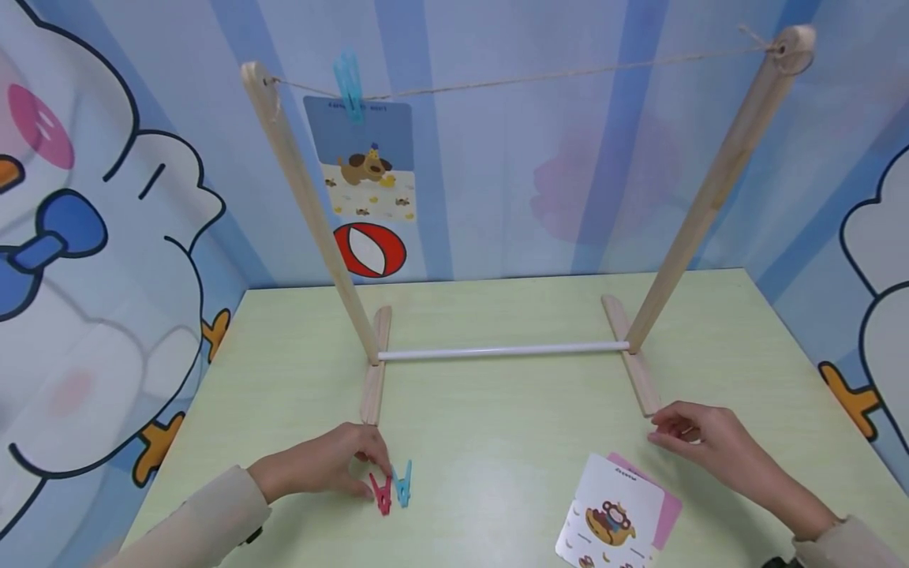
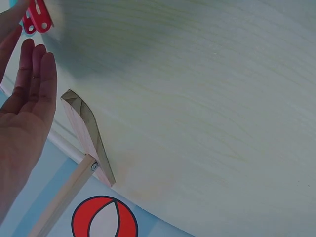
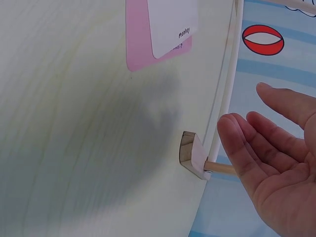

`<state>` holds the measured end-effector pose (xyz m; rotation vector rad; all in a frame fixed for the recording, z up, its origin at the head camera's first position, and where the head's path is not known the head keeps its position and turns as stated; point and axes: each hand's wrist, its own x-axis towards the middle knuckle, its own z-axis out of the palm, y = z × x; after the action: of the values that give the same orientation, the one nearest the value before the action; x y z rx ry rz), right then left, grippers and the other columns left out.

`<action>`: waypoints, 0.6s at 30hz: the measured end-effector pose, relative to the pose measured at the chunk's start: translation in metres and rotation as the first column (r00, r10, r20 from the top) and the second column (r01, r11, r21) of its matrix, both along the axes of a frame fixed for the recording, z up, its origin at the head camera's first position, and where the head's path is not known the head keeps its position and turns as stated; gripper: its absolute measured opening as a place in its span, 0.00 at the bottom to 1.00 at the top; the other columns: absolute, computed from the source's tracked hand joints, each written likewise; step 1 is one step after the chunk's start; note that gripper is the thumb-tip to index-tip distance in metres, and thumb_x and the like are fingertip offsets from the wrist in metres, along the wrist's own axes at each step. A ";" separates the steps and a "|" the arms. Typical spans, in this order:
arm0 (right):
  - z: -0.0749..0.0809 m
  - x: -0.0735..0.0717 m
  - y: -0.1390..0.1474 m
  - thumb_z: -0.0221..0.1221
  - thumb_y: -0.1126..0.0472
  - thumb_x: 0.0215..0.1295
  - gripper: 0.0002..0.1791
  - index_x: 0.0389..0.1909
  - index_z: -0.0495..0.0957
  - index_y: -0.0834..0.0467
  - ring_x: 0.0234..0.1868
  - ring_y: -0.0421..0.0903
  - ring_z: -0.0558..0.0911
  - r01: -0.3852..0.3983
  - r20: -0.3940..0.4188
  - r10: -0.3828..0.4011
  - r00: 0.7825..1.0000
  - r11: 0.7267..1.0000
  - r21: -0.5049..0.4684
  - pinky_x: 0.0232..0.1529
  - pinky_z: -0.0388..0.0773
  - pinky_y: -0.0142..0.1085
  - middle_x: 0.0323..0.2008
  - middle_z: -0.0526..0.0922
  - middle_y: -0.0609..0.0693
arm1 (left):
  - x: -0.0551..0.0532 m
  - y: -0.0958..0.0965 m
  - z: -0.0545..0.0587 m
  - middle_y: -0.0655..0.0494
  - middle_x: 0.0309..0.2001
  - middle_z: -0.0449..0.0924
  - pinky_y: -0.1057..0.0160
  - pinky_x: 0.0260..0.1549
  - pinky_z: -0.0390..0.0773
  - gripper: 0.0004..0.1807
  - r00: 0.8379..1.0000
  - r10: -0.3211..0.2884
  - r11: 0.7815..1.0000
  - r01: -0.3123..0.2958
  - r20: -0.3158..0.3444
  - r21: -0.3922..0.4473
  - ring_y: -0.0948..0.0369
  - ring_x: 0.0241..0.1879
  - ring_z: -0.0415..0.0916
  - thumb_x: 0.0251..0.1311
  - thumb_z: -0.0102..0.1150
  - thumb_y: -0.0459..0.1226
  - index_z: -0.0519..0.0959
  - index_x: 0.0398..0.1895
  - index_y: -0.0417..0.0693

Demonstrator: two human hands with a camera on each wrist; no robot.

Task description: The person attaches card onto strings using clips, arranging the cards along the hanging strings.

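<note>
Left hand (image 1: 330, 463): thumb and forefinger pinch the red clothespin (image 1: 381, 495), just beside a blue clothespin (image 1: 402, 484) on the table (image 1: 483, 442). Right hand (image 1: 713, 446): fingers loosely bent, thumb apart, above the table near the monkey card (image 1: 600, 501), which overlaps a pink card (image 1: 669, 519). Beyond, another blue clothespin (image 1: 349, 79) holds a dog card (image 1: 369, 189) on the string (image 1: 540, 76).

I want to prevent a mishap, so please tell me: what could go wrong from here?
The left hand is at the red clothespin, close beside a blue clothespin, which it might knock aside.
The monkey card overlaps the pink card, so both might be lifted together.
The dog card hangs from the string by a single clip, so a bump to the wooden frame could set it swinging.
</note>
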<state>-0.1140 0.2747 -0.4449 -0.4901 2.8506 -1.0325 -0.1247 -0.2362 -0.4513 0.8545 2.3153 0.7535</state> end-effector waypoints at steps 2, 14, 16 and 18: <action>0.001 0.000 0.000 0.65 0.57 0.55 0.13 0.37 0.80 0.60 0.27 0.34 0.78 -0.002 -0.009 0.002 1.000 1.000 0.000 0.27 0.77 0.29 0.27 0.80 0.41 | -0.001 0.001 -0.001 0.70 0.38 0.74 0.66 0.42 0.74 0.14 1.000 0.000 1.000 0.000 -0.002 -0.006 0.64 0.39 0.70 0.44 0.71 0.43 0.83 0.38 0.61; -0.001 -0.002 0.001 0.64 0.58 0.55 0.12 0.36 0.80 0.61 0.27 0.34 0.78 -0.008 -0.025 0.008 1.000 1.000 0.003 0.27 0.77 0.29 0.27 0.80 0.41 | -0.002 0.002 -0.001 0.70 0.37 0.74 0.65 0.42 0.74 0.12 0.999 0.020 1.000 -0.020 0.035 -0.006 0.64 0.39 0.70 0.46 0.70 0.41 0.83 0.37 0.61; -0.002 -0.002 0.002 0.64 0.58 0.55 0.11 0.36 0.80 0.60 0.27 0.34 0.78 -0.011 -0.033 0.011 0.999 1.000 0.003 0.27 0.77 0.29 0.27 0.80 0.41 | -0.002 0.002 -0.002 0.69 0.37 0.74 0.65 0.42 0.74 0.12 0.999 0.021 1.000 -0.021 0.043 0.002 0.64 0.38 0.71 0.46 0.70 0.41 0.83 0.37 0.61; -0.002 -0.002 0.002 0.64 0.58 0.55 0.11 0.36 0.80 0.60 0.27 0.33 0.78 -0.016 -0.043 0.016 0.999 1.000 0.002 0.27 0.78 0.29 0.26 0.80 0.41 | -0.002 0.001 -0.003 0.69 0.37 0.74 0.66 0.42 0.74 0.12 0.998 0.022 1.000 -0.022 0.052 0.009 0.64 0.38 0.71 0.46 0.70 0.41 0.83 0.37 0.60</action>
<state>-0.1163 0.2766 -0.4473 -0.5413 2.8796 -1.0296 -0.1268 -0.2348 -0.4540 0.8056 2.2800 0.7881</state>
